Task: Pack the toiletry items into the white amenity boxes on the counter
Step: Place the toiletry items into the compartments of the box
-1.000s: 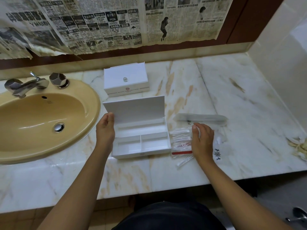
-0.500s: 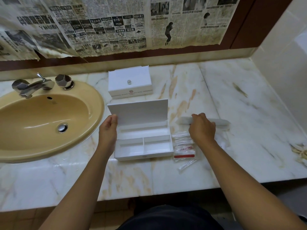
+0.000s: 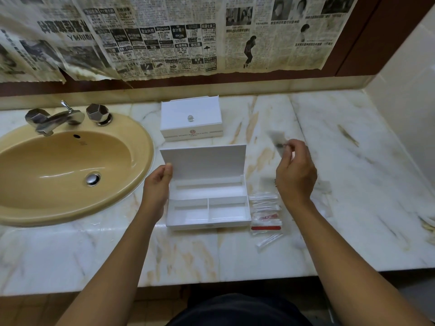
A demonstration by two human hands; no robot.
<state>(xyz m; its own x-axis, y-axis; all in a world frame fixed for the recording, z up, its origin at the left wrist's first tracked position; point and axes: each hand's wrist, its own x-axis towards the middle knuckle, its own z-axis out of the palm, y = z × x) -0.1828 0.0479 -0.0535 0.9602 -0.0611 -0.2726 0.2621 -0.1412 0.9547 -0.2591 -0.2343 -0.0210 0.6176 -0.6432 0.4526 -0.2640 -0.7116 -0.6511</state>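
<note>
Right hand (image 3: 295,174): raised above the counter, fingertips pinched on one end of a clear sachet (image 3: 277,137); the other fingers are curled.
Clear sachet: blurred, sticks up and to the left from the pinch; contents cannot be told.
Left hand (image 3: 156,188): thumb and fingers grip the left edge of the open amenity box (image 3: 207,201), where lid meets tray.
Open amenity box: white, on the marble counter (image 3: 353,208), between the two hands, down and left of the pinch; lid stands upright at the back. One long rear compartment and two front compartments, all showing bare white.
Loose toiletry packets (image 3: 266,210): clear wrappers, one with a red strip, lying just below the right hand, touching the box's right side.
Closed amenity box (image 3: 191,117): white, small clear knob on the lid, left of the pinch and behind the open box, apart from it.
Sink (image 3: 66,170): tan basin beyond the left hand, chrome tap (image 3: 54,118) at its rear.
Wall: newspaper sheets (image 3: 164,36) hang above the counter.
</note>
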